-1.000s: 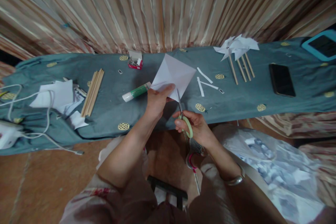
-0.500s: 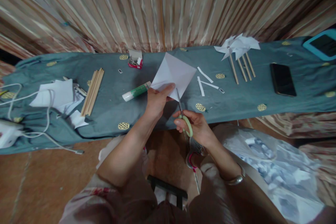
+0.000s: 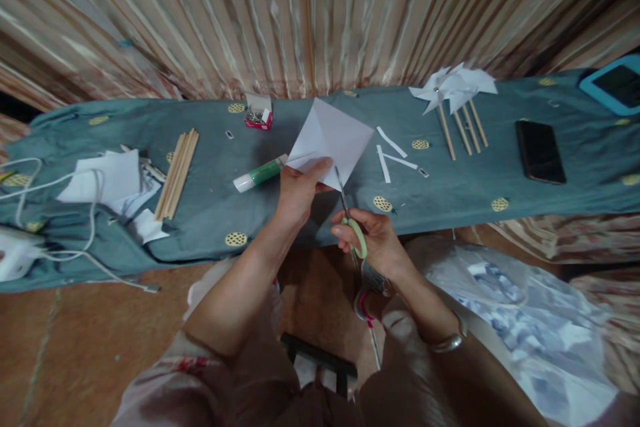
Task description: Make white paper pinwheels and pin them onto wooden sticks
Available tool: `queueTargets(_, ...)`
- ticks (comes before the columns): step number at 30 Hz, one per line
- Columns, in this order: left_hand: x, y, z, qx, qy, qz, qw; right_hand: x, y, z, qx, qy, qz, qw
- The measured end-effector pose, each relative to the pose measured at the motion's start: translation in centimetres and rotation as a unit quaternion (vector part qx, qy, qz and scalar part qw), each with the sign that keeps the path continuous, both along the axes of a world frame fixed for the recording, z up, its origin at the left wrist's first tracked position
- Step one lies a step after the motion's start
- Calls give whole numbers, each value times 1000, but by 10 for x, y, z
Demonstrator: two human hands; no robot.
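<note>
My left hand (image 3: 299,192) pinches the near corner of a white square of paper (image 3: 331,137), held like a diamond above the blue-grey cloth. My right hand (image 3: 376,240) is closed round green-handled scissors (image 3: 350,213). Their blades point up into the paper's lower corner, just right of my left thumb. A green and white glue stick (image 3: 260,173) lies on the cloth left of my left hand.
The long table (image 3: 210,213) under the blue-grey cloth carries wooden sticks (image 3: 176,173), white paper scraps (image 3: 107,180), a red pin box (image 3: 259,117), paper strips (image 3: 390,153), finished paper pinwheels on sticks (image 3: 453,97), a black phone (image 3: 540,150) and white cables (image 3: 60,213). A plastic bag of paper offcuts (image 3: 530,327) lies at right.
The scissor blades have crept slightly upward into the paper's lower corner. Both hands otherwise stay in place.
</note>
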State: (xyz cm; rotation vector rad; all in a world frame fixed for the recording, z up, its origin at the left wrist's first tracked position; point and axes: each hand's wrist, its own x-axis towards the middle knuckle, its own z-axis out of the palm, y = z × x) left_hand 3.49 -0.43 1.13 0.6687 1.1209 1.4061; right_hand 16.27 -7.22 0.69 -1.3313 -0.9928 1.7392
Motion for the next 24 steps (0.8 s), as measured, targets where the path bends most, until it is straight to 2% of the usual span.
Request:
queueTargets(11, -2, -4, -4, 5, 52, -46, 998, 2, 2, -1, 24, -11, -9, 1000)
queueTargets(24, -1, -7, -1, 3, 49, -53, 997, 2, 3, -1, 22, 5, -23, 999)
